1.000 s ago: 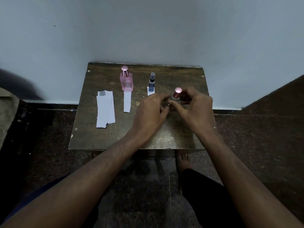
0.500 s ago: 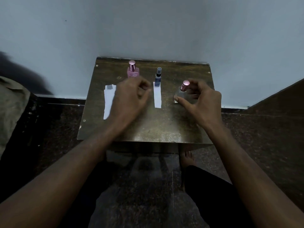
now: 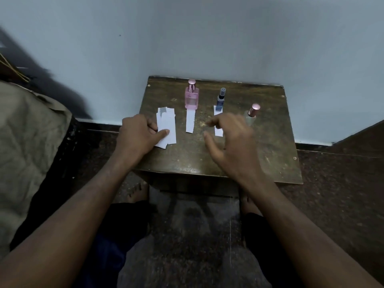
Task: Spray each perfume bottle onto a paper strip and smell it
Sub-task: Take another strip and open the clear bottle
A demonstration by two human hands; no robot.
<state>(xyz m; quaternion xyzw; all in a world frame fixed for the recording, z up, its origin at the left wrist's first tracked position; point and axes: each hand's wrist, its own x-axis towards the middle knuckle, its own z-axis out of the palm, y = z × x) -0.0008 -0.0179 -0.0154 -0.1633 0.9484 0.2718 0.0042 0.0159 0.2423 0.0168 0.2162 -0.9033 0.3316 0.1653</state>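
From the head view, my table (image 3: 239,161) stands against the wall, and along its far side I have three perfume bottles set in a row so each can have its own strip lying in front of it. The pink bottle (image 3: 191,97) is at about 11 o'clock with a paper strip (image 3: 190,124) running from its base toward me. The blue bottle (image 3: 220,100) is at 12 o'clock with a second strip (image 3: 218,129) before it, partly covered by my fingers. The clear bottle with the pink cap (image 3: 252,113) is at 1 o'clock, and I see no strip in front of it, though my hand hides part of that spot.

The pile of spare strips (image 3: 167,125) lies at 10 o'clock, touching my left hand (image 3: 138,137). That hand rests at the pile's edge with fingers curled and the thumb pressing down on the top sheets, I judge to slide one free for the third bottle. My right hand (image 3: 230,142) hovers over the middle of the table with fingers loosely spread and holding nothing, blurred, just beside the second strip and near the clear bottle
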